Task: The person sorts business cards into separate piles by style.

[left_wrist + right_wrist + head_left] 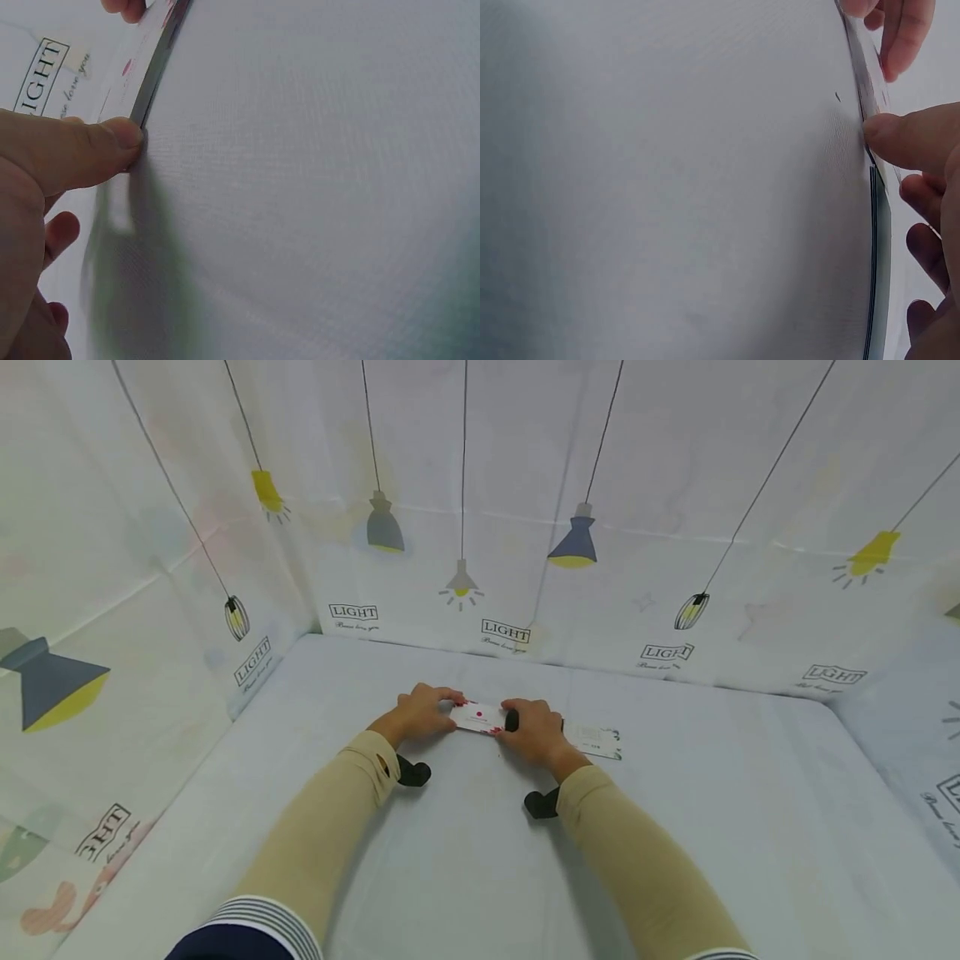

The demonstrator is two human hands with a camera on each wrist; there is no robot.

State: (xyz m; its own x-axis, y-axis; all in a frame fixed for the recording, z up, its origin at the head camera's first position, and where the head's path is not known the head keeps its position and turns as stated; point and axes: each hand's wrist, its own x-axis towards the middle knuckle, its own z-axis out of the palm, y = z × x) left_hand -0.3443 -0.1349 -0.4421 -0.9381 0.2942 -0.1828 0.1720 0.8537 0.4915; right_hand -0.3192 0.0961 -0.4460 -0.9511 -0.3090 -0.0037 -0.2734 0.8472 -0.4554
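Note:
A white card [477, 717] with red floral corners and a red dot lies on the white-covered table between both hands. My left hand [423, 712] pinches its left end, the thumb on the near edge in the left wrist view. My right hand [534, 731] grips its right end, with the thumb [889, 135] against the near edge. A second white card [600, 741], with green leaf print, extends to the right from behind the right hand, which partly hides it. In the right wrist view, its dark layered edge [871, 262] meets the red-printed card near the thumb.
A white cloth wall [420, 585] printed with hanging lamps rises behind the table [465, 860], and similar cloth stands at both sides. Black wrist mounts [414, 772] stick out inward from both wrists.

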